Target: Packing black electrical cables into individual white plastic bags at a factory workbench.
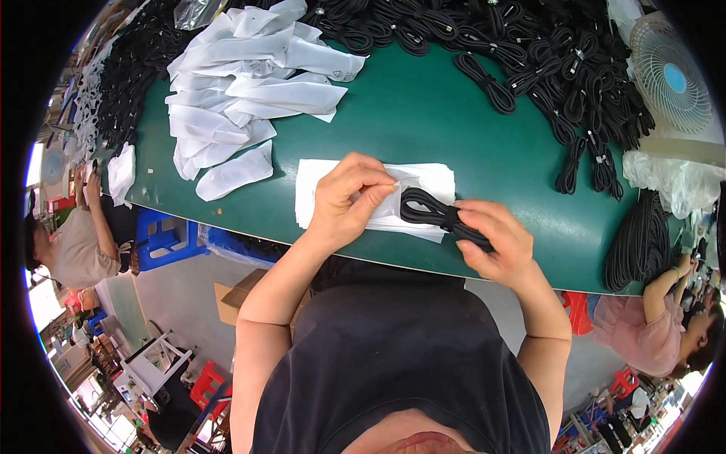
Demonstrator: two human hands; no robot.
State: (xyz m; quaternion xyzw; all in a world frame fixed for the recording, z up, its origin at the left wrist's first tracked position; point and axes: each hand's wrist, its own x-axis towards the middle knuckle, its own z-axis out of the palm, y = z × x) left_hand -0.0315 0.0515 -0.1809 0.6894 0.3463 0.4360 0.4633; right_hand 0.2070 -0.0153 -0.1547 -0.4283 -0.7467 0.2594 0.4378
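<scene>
My right hand (pixel 499 240) grips a coiled black cable (pixel 427 208), bundled at its middle with a dark tie. The cable's left end lies at the mouth of a white translucent bag (pixel 387 206). Thumb and forefinger of my left hand (pixel 353 198) pinch the edge of that bag. Underneath both hands is a stack of flat white bags (pixel 306 185) on the green table (pixel 408 121). How far the cable reaches inside the bag, I cannot tell.
Filled white bags (pixel 249 94) are heaped at the far left. Many coiled black cables (pixel 563 68) cover the far right, near a fan (pixel 673 76). Co-workers sit at the left (pixel 83 238) and right (pixel 643 333). A blue stool (pixel 162 240) stands below the table's left edge.
</scene>
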